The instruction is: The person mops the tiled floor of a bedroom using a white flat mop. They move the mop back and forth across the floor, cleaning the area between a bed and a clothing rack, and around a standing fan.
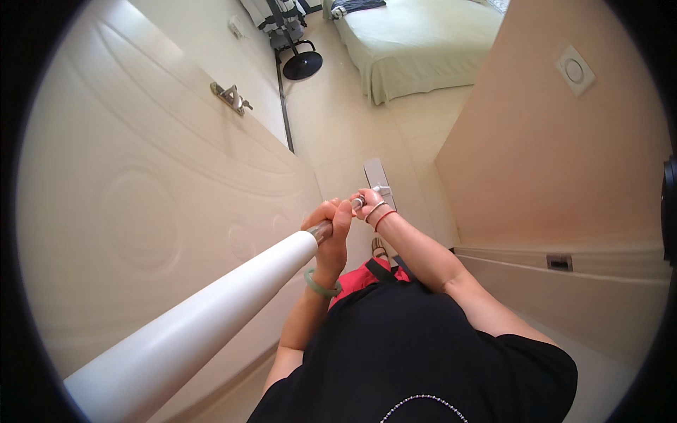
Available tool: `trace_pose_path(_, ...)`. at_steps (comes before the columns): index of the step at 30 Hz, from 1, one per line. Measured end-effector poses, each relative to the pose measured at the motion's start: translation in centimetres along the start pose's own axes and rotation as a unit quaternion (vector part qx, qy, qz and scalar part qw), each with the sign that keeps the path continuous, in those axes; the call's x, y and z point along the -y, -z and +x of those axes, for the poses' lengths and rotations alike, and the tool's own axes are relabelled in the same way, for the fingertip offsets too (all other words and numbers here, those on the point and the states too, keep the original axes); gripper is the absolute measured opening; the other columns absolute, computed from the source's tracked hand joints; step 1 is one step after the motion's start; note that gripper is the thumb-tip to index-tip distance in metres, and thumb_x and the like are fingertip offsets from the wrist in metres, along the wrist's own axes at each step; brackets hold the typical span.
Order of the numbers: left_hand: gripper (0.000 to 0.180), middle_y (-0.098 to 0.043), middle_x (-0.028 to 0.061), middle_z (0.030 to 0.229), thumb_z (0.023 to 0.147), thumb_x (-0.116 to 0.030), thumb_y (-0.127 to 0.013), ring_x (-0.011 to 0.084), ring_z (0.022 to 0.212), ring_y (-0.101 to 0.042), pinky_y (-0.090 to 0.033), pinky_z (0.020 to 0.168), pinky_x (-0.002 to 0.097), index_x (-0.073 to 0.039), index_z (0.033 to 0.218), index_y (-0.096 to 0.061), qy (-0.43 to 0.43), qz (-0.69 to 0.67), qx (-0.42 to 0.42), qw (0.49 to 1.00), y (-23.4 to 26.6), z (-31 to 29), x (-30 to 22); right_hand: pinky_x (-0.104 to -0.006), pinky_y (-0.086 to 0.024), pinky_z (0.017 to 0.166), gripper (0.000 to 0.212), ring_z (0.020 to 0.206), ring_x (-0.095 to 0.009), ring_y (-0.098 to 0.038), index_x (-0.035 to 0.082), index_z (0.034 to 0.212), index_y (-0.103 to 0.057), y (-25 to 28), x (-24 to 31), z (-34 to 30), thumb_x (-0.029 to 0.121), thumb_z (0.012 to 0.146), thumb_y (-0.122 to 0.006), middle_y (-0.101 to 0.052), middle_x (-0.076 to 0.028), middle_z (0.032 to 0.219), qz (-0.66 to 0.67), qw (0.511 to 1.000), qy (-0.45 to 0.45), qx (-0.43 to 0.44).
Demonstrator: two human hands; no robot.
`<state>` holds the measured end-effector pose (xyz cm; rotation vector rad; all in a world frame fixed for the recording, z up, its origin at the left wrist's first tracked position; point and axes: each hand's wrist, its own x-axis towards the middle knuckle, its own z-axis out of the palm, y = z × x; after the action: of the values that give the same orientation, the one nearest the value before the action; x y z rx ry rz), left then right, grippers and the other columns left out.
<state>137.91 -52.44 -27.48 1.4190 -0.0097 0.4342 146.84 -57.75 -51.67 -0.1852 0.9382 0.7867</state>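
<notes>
Bright daylight, heavy fisheye bend

Daylight is flooding in from the far room, washing out the bed [416,39] and pale floor [338,127]. The white pole [190,331] is blurring toward the lower edge. A black rim is framing the view, and the door [141,197] edges are curving strongly.

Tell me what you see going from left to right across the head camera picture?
Door handle → white pole → left hand → right hand → round wall plate.

The pale tiled floor [338,127] carries a flat mop head [376,175] and a bed [416,42].
</notes>
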Motion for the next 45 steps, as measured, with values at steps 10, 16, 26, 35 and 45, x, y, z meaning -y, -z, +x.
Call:
trace_pose_path(10,0.028,-0.035,-0.0014,0.049,0.082,0.001,-0.048,0.0076,0.046,-0.032,-0.039,0.055,0.0267,-0.006,0.058,-0.035,-0.028,-0.008,0.015,0.999,1.1,22.7,7.2,-0.0257,-0.041,0.043,0.018,0.049,-0.014,-0.042,0.007,0.067,-0.038,-15.9,11.2,16.4,0.012,0.085,-0.039,-0.043,-0.003,0.059,-0.009,0.998,-0.038,0.046)
trace_pose_path(16,0.029,-0.035,-0.0016,0.049,0.082,0.001,-0.048,0.0076,0.046,-0.032,-0.038,0.054,0.0267,-0.007,0.058,-0.035,-0.029,0.005,-0.012,1.000,1.3,35.2,13.1,-0.0239,-0.032,0.036,0.011,0.046,-0.014,-0.039,0.005,0.071,-0.038,-28.1,16.8,20.9,0.007,0.081,-0.035,-0.043,-0.006,0.060,-0.032,0.999,-0.029,-0.024)
trace_pose_path(26,0.029,-0.034,-0.0020,0.047,0.083,0.000,-0.048,0.0074,0.046,-0.031,-0.039,0.055,0.0271,-0.007,0.058,-0.034,-0.056,0.027,-0.043,0.997,2.0,53.2,20.4,-0.0227,-0.032,0.037,0.006,0.048,-0.014,-0.041,0.006,0.074,-0.034,-42.8,25.9,31.7,0.004,0.080,-0.035,-0.040,-0.005,0.060,-0.059,0.997,-0.036,-0.018)
trace_pose_path(35,0.029,-0.034,-0.0023,0.048,0.083,0.000,-0.048,0.0067,0.046,-0.030,-0.038,0.056,0.0260,-0.007,0.058,-0.035,-0.040,0.013,-0.033,0.999,3.0,71.2,27.5,-0.0224,-0.036,0.037,0.008,0.049,-0.014,-0.044,0.007,0.075,-0.035,-55.4,34.9,43.0,0.006,0.084,-0.035,-0.041,-0.004,0.060,-0.060,0.998,-0.031,-0.011)
trace_pose_path(45,0.027,-0.036,-0.0010,0.051,0.083,0.001,-0.047,0.0076,0.050,-0.035,-0.039,0.054,0.0246,-0.006,0.060,-0.035,-0.037,0.017,0.022,0.999,4.4,91.8,34.0,-0.0266,-0.047,0.047,0.016,0.059,-0.016,-0.051,0.004,0.090,-0.035,-69.3,44.4,56.6,0.020,0.091,-0.035,-0.047,-0.008,0.071,-0.021,1.000,-0.002,0.003)
